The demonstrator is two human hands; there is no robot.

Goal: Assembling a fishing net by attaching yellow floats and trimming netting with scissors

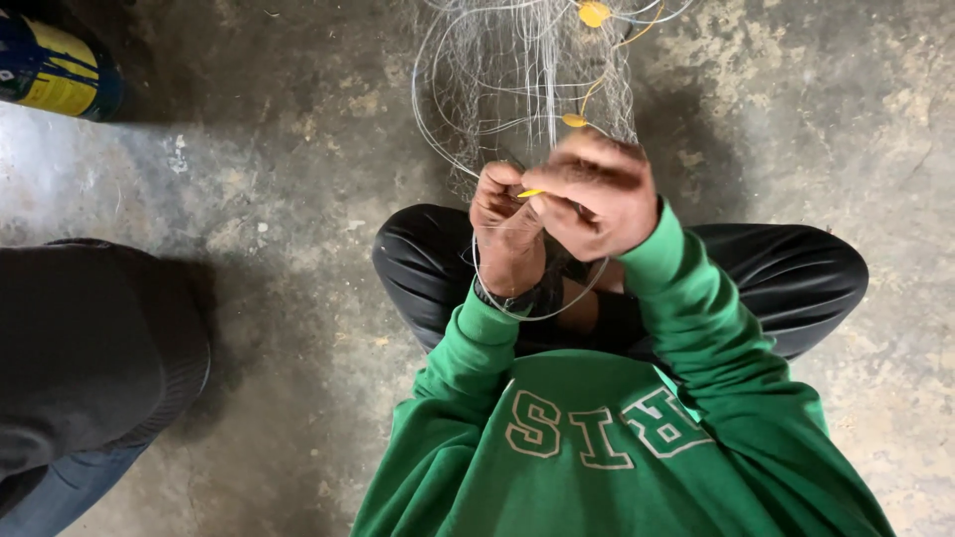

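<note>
A thin white fishing net [527, 80] hangs down from the top of the head view to my hands, with small yellow floats [594, 14] strung on a yellow line. My left hand [505, 234] is closed around a bunch of the mesh above my knees. My right hand [597, 194] is pressed against it, pinching a small yellow tool [530, 193] and net strands between the fingers. A loop of white line [542, 308] sags under my left wrist. I sit cross-legged in a green sweatshirt and black trousers.
The floor is rough grey concrete [298, 179]. Another person's dark sleeve and blue jeans [80, 358] fill the left edge. A blue and yellow container [55, 65] lies at the top left corner.
</note>
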